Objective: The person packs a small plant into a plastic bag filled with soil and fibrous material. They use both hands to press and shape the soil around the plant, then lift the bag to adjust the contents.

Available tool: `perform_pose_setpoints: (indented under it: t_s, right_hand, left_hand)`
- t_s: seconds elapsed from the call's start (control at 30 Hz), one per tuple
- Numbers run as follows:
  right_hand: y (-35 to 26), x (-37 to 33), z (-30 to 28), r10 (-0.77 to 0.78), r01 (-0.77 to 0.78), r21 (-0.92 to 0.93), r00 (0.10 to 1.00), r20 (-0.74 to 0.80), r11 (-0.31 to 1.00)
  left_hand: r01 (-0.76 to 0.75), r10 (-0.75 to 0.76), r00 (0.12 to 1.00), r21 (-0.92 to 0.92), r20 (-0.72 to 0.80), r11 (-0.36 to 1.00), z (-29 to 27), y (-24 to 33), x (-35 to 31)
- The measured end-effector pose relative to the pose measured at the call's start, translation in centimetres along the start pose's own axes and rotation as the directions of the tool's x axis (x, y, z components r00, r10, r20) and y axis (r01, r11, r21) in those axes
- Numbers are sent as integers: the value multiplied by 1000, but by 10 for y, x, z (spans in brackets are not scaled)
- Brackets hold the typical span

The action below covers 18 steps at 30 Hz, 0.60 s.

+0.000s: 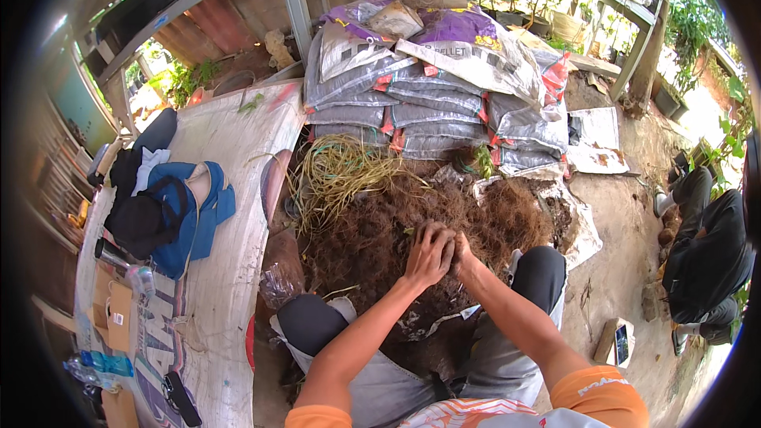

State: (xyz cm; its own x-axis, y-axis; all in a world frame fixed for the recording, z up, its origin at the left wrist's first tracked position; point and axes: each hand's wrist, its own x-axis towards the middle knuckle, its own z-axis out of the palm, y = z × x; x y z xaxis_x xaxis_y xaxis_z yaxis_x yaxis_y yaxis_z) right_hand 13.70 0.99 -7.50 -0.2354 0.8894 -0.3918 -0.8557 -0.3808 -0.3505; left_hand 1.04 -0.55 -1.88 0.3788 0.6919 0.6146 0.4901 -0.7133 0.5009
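Over a pile of dark soil and brown root-like fibre [357,230], my two hands meet in front of me. My left hand [430,255] has its fingers curled, its back turned up. Pressed against it, my right hand [466,260] is also closed. Whatever lies between them, if anything, is hidden by the fingers. The fibre is loose and tangled, spreading to both sides of my hands. A heap of yellow-green dry grass stalks [345,170] lies on its far left part.
Stacked grey filled sacks [436,103] stand beyond the pile. At left, a board [226,269] carries a blue bag [202,206], a black cap [147,222], bottles and a phone [182,400]. Another person [709,254] sits at right; a phone [621,345] lies on a block nearby.
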Motion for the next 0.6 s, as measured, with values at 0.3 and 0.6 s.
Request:
perform_pose_setpoints:
  t_s: [0.3, 0.6]
  right_hand:
    - [-9, -25, 75, -401, 85, -845, 902, -160, 528]
    - [15, -38, 95, -529, 201, -976, 839, 131, 78]
  left_hand:
    - [711, -730, 627, -584, 271, 393, -29, -11, 27]
    - [637, -722, 456, -757, 521, -144, -19, -13, 6]
